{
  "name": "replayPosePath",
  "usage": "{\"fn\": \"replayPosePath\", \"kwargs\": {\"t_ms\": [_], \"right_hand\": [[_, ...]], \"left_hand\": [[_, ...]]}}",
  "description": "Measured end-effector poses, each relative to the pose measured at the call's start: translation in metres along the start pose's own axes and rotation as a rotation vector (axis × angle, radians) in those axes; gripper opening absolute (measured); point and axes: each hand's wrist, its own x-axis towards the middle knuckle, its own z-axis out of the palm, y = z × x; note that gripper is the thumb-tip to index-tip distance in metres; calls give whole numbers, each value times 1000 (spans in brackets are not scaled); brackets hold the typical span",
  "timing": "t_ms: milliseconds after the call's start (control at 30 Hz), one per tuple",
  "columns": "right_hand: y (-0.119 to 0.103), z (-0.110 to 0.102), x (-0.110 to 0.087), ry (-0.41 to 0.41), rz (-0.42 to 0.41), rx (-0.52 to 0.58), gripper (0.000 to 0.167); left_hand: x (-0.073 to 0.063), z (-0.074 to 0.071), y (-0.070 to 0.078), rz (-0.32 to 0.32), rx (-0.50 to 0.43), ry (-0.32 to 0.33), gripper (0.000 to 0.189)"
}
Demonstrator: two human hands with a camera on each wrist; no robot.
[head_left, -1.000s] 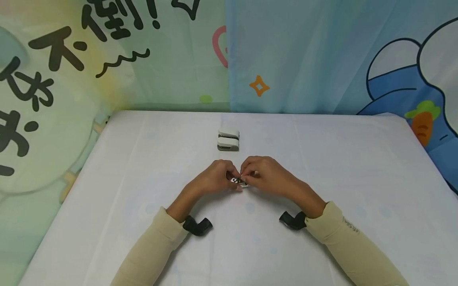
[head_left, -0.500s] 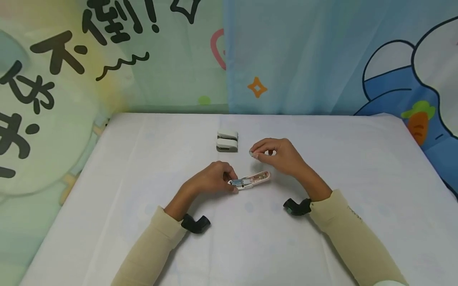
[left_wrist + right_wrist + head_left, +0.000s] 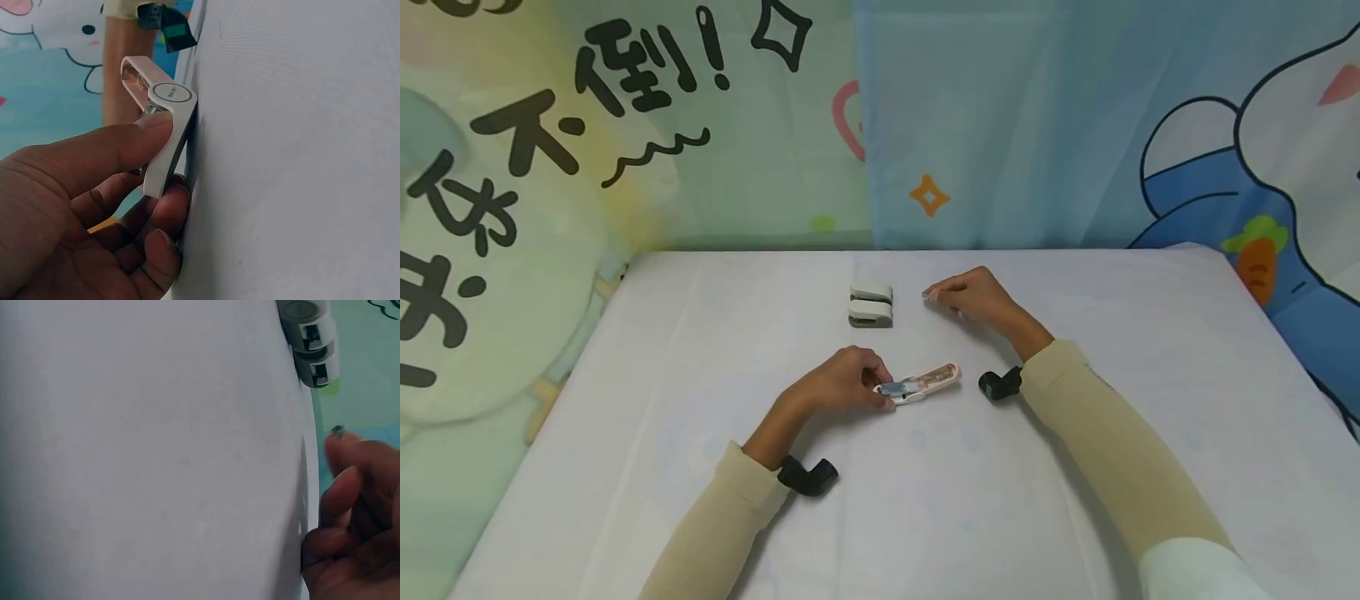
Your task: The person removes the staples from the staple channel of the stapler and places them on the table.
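Observation:
My left hand (image 3: 844, 379) grips a small stapler (image 3: 938, 378) by its white end, close over the tabletop. The stapler is spread apart: its pinkish top part points right and its metal inside shows. In the left wrist view the thumb presses the white body (image 3: 172, 140) just below a round pivot cap. Farther back and to the right, my right hand (image 3: 976, 297) pinches a tiny silvery-grey piece (image 3: 338, 430) between thumb and fingertips. That piece looks like a short strip of staples, but it is small and blurred.
Two grey-and-white staplers (image 3: 871, 305) stand side by side near the back of the white-covered table (image 3: 1075, 300), left of my right hand. A printed curtain (image 3: 985, 125) hangs behind the table. Each wrist wears a black camera mount (image 3: 808, 477).
My right hand has left the stapler with the tiny piece and moved back toward the table's far side. My left hand has stayed nearly in place, holding the stapler, now uncovered. The head view has tilted slightly.

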Motion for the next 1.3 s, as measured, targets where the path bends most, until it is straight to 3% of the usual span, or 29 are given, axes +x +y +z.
{"fn": "replayPosePath", "kwargs": {"t_ms": [200,533,967,1133,1300], "right_hand": [[1,2,8,-28,-81,-175,19],[3,-5,8,-30,-28,-245,17],[8,-21,-1,-49,-104,-305,14],[2,-24,-18,-152,-243,-299,12],[-13,-21,-41,-395,-319,-213,12]], "left_hand": [[1,1,1,5,-4,-8,17],[1,-3,5,-1,6,-15,17],[1,-1,3,1,-12,-1,18],[1,0,2,4,-13,-1,18],[0,1,1,37,2,17,18]]}}
